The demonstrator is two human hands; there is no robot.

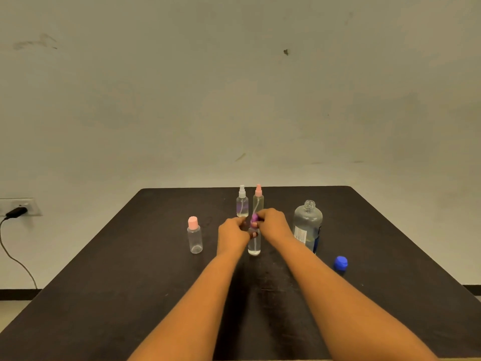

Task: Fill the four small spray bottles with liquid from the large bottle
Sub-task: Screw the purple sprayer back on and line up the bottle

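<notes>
Purple cap (254, 218) pinched by right hand (273, 224), left hand (233, 231) gripping bottle (254, 246), table (104, 282) centre

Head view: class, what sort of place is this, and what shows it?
Probably a plain indoor workroom: a dark table by a bare, scuffed wall, and a black plug in a wall socket.

Dim, yellowish, even light; soft overall focus, wide-angle bending at the edges
</notes>
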